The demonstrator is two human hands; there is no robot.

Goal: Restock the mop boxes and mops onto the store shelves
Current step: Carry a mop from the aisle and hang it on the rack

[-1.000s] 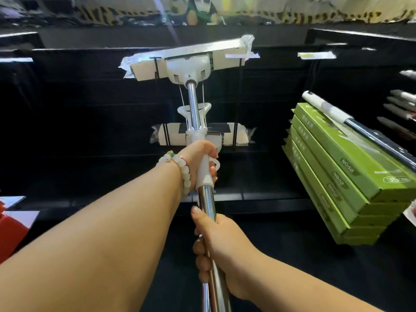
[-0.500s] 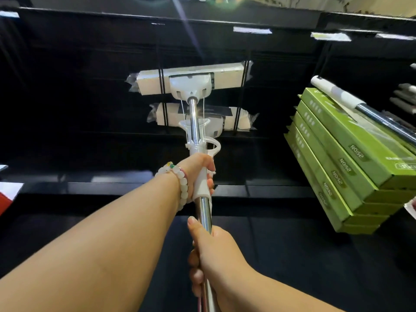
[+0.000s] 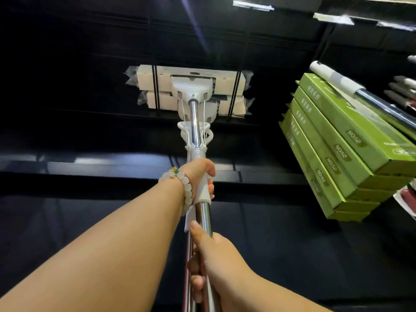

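Note:
I hold a sponge mop (image 3: 195,122) by its chrome pole, pointing away from me into a black shelf bay. My left hand (image 3: 199,175) grips the white plastic sleeve on the pole. My right hand (image 3: 210,255) grips the bare chrome further down. The mop's wrapped white sponge head (image 3: 157,78) sits right above the head of a second mop (image 3: 231,105) lying at the back of the shelf. A stack of green mop boxes (image 3: 333,154) stands on the shelf to the right, with another mop's pole (image 3: 369,97) lying on top.
The black shelf front edge (image 3: 112,168) runs across below the mop heads, with another dark shelf (image 3: 67,221) beneath my arms. More mop handles (image 3: 403,86) show at the far right. White price labels (image 3: 333,19) line the upper shelf edge.
The mop head has come down from high in the bay until it sits just above the second mop's head. Both hands keep their grip on the pole.

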